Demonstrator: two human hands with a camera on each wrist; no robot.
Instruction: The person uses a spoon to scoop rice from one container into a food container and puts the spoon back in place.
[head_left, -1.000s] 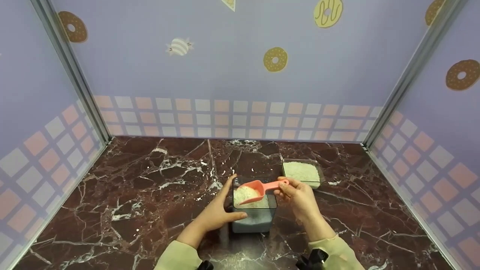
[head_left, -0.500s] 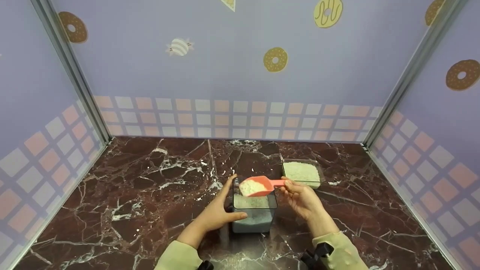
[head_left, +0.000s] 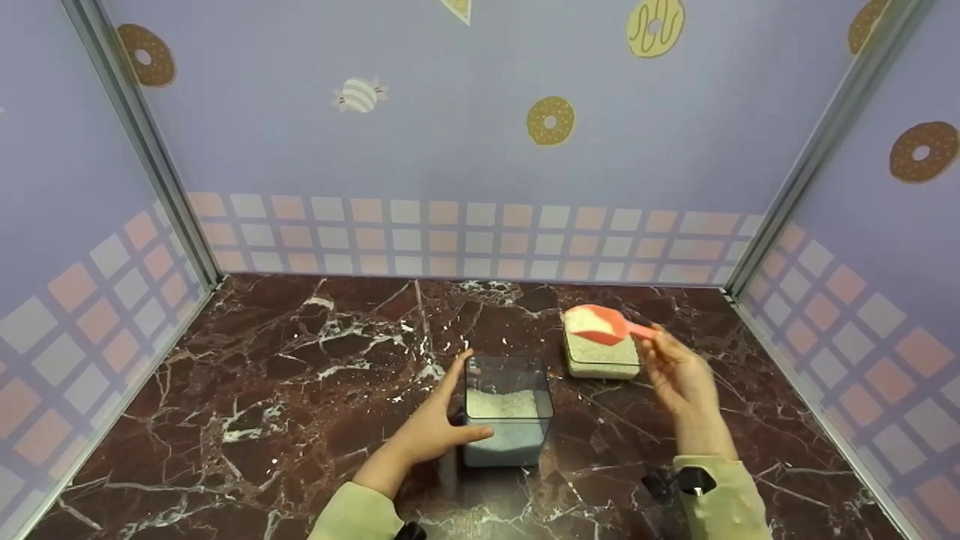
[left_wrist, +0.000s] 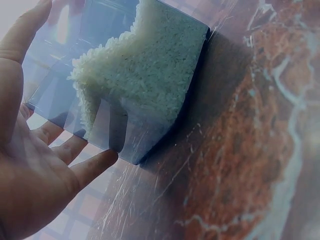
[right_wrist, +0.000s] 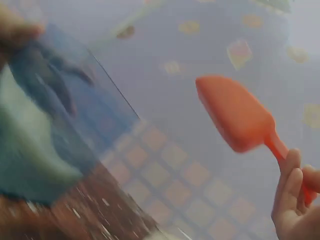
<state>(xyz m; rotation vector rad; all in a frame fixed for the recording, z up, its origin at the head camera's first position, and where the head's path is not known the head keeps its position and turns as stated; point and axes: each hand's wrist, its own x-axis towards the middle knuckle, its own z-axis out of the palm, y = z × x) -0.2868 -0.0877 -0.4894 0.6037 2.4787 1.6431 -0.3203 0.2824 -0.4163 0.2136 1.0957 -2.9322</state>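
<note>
A coral-red scoop (head_left: 611, 324) carries a heap of white rice (head_left: 585, 322) over the shallow rice container (head_left: 604, 369) at the right. My right hand (head_left: 679, 367) pinches the end of its handle; in the right wrist view the underside of the scoop (right_wrist: 235, 115) shows. Around the left side of a tall, see-through bluish container (head_left: 510, 442), my left hand (head_left: 431, 424) has its thumb on the near wall and its fingers along the far left. White rice (left_wrist: 145, 65) lies unevenly inside that container, as the left wrist view shows.
Both containers stand on a dark red marbled tabletop (head_left: 315, 420), where scattered white grains lie behind and left of the tall one. Lilac walls (head_left: 450, 165) with printed sweets enclose the back and sides.
My right hand has moved right and away from me, bringing the loaded scoop from above the tall container to above the shallow one. The left hand has stayed in place.
</note>
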